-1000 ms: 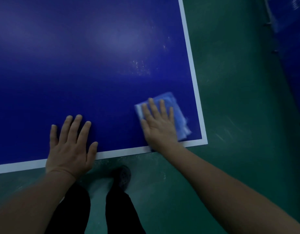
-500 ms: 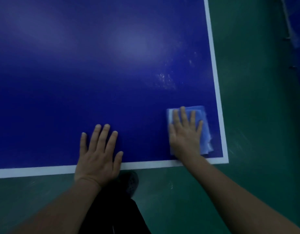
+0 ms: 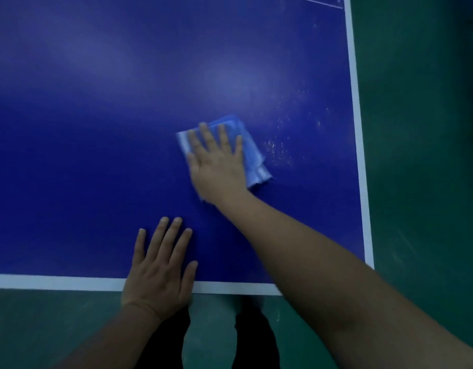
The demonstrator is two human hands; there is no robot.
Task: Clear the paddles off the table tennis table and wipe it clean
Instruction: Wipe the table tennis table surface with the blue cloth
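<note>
Blue and folded into a rough rectangle, the cleaning cloth is lying flat on the deep blue counter, toward its right side and well in from the near edge. Paler stripes are showing along the cloth's left edge and at its near right corner, where the layers are fanning out slightly. The right hand is pressing down on it with fingers straight and spread, covering most of its left half. White specks are scattered on the surface just right of the cloth. The left hand is resting flat on the counter at the near edge, fingers extended, its heel crossing the white border line. Green floor is showing to the right and below, with dark trouser legs at the bottom.
</note>
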